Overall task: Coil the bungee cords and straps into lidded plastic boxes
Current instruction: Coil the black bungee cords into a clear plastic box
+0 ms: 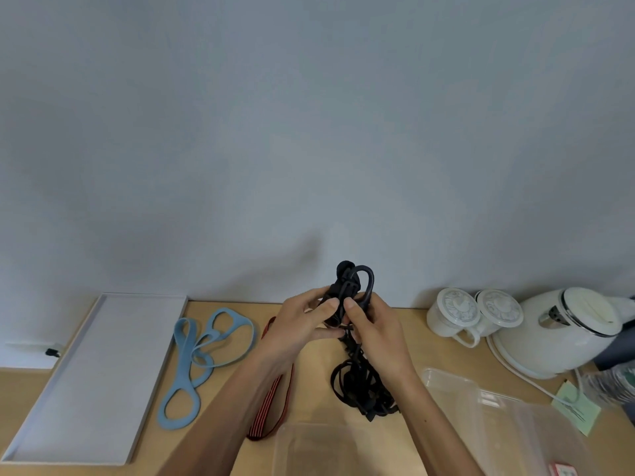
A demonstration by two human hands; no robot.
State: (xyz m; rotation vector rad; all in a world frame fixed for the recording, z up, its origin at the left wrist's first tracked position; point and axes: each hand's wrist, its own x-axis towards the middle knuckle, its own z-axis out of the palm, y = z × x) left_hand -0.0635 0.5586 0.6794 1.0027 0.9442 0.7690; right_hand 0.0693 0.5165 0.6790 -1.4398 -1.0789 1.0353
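Observation:
Both hands hold a black bungee cord raised above the wooden table. My left hand and my right hand pinch its bundled upper end, a loop sticking up above the fingers. The remaining black cord hangs down into a tangled pile on the table. A red and black striped strap lies under my left forearm. A light blue looped band lies to the left. A clear plastic box sits at the near edge, another clear box to its right.
A long white tray lies at the far left. Two white lidded cups and a white kettle with its cable stand at the back right against the grey wall. A pale green paper lies near the right edge.

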